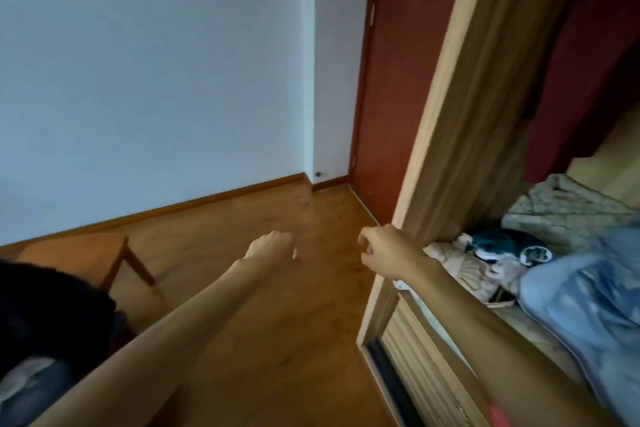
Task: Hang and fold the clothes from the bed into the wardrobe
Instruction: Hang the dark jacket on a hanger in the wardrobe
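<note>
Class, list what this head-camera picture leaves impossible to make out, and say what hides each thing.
Head view:
Left hand: fingers hidden behind its own back.
Dark heap: cut off by the left edge.
Dark red garment: top beyond the upper edge, hanger unseen.
Blue fabric: blurred, kind unclear.
</note>
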The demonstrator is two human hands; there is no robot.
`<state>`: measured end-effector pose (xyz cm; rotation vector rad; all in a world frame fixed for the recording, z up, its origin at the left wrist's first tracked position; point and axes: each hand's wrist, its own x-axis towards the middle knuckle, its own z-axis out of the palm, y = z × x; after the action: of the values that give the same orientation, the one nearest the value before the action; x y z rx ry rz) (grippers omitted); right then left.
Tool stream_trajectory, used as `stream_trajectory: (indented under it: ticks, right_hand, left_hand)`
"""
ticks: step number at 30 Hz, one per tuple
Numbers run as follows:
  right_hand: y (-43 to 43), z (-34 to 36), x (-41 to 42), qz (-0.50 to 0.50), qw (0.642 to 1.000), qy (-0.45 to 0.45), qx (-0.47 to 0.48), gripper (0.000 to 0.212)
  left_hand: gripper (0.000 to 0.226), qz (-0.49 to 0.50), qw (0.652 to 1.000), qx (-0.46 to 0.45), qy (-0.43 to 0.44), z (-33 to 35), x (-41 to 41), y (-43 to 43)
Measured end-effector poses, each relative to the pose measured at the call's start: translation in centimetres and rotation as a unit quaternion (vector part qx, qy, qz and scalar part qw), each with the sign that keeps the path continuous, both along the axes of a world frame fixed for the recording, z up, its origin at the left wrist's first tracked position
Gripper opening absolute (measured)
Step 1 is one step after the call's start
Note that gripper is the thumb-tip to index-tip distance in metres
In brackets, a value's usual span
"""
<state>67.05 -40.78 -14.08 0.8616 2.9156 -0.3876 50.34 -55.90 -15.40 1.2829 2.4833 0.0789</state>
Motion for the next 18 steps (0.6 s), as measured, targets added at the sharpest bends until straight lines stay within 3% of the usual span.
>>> stream_trajectory:
  ticks: [12, 18]
  right_hand:
    - [-20.3, -3.2, -18.7, 0.246, 0.968, -0.044, -0.021, 0.033]
    - [-31.4, -3.8, -26.5, 0.325, 0.944, -0.046, -0.047, 0.033]
  left_hand:
    - [0.023, 0.240, 0.970, -0.043, -0.013, -2.7, -11.3, -26.9]
    - [0.029, 0.321, 0.947, -0.016, -0.006, -3.6, -14.5, -39.3]
